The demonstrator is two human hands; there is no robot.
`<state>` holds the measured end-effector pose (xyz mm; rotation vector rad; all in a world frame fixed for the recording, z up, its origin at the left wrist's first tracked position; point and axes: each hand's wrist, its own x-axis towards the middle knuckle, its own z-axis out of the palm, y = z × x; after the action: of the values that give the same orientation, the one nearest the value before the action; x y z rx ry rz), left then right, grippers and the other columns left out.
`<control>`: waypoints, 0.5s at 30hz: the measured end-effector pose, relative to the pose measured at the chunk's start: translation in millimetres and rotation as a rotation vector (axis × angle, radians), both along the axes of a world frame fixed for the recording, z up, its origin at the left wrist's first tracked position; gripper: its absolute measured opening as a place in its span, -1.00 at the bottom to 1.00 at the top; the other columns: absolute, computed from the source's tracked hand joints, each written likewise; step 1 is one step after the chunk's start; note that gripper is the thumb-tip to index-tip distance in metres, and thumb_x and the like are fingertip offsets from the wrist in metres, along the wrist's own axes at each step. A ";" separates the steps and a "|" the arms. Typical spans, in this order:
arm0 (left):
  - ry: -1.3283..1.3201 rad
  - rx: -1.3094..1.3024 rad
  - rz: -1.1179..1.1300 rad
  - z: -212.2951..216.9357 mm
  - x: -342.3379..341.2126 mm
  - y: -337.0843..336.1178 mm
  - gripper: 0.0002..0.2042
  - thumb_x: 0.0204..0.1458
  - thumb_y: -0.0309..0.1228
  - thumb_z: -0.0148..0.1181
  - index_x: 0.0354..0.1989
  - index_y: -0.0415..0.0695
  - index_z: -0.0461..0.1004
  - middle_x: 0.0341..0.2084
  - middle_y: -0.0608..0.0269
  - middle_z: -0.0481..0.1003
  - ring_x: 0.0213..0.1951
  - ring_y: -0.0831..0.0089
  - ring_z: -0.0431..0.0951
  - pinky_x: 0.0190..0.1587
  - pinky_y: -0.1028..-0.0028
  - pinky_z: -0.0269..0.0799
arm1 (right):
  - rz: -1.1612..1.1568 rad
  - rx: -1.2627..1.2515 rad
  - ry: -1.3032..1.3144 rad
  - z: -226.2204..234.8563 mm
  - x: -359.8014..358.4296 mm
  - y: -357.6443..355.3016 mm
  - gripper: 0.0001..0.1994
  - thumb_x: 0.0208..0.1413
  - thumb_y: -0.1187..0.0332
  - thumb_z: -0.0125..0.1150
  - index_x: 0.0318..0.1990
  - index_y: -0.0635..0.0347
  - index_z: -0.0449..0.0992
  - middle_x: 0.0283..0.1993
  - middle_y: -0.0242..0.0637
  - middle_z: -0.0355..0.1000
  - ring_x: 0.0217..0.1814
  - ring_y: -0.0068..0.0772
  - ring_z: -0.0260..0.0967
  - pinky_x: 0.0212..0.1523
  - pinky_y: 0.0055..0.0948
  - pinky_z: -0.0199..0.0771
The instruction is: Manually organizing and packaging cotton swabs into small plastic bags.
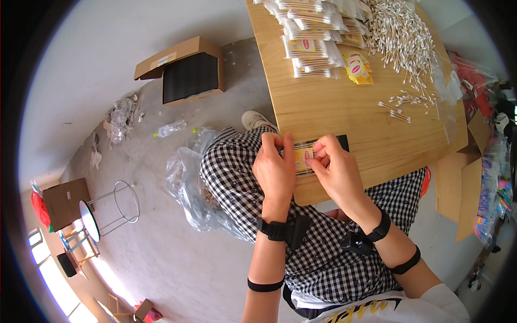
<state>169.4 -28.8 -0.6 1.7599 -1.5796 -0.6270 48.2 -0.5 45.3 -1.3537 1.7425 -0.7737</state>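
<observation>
Between my hands, at the table's near left corner, lies a small pack of cotton swabs with a yellow label card. My left hand closes on the pack's left end, with fingertips and thumb near the table edge. From the right, my right hand has its fingers bent in a pinch on the pack's right side. A black flat piece shows just behind the right fingers. Farther back are stacked bagged swab packs, yellow label cards and a big heap of loose cotton swabs.
A few loose swabs lie scattered on the wooden table. Clear plastic hangs at its right edge, beside cardboard boxes. On the floor at left are an open carton, a bottle, plastic bags and a round stool.
</observation>
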 end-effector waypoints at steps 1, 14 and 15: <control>-0.002 0.001 0.000 -0.9 0.5 0.3 -0.78 0.15 -0.36 0.21 -0.41 -0.15 0.31 -0.64 0.21 0.46 -0.61 0.23 0.49 -0.57 0.31 0.35 | -0.002 -0.021 0.005 -0.8 0.6 0.5 -0.83 0.13 0.48 0.26 -0.26 0.25 0.34 -0.49 -0.19 0.47 -0.48 -0.26 0.47 -0.45 -0.38 0.42; 0.033 0.013 0.006 -0.7 0.3 -0.3 -0.77 0.17 -0.32 0.19 -0.38 -0.17 0.31 -0.64 0.17 0.44 -0.60 0.20 0.48 -0.53 0.29 0.35 | 0.016 -0.135 0.163 -0.1 -1.4 5.5 -0.87 0.08 0.47 0.32 -0.30 0.24 0.46 -0.43 -0.26 0.42 -0.46 -0.38 0.44 -0.44 -0.48 0.43; 0.061 0.025 0.020 -0.8 0.1 -0.4 -0.75 0.18 -0.29 0.19 -0.39 -0.19 0.33 -0.65 0.14 0.43 -0.61 0.21 0.46 -0.51 0.30 0.34 | 0.017 -0.135 0.163 -1.9 -3.9 6.0 -0.87 0.08 0.47 0.32 -0.30 0.24 0.46 -0.43 -0.26 0.42 -0.46 -0.38 0.44 -0.44 -0.48 0.43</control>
<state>169.5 -29.2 -1.4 1.7559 -1.5174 -0.6865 44.3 5.5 43.4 -1.5575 1.8286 -0.8025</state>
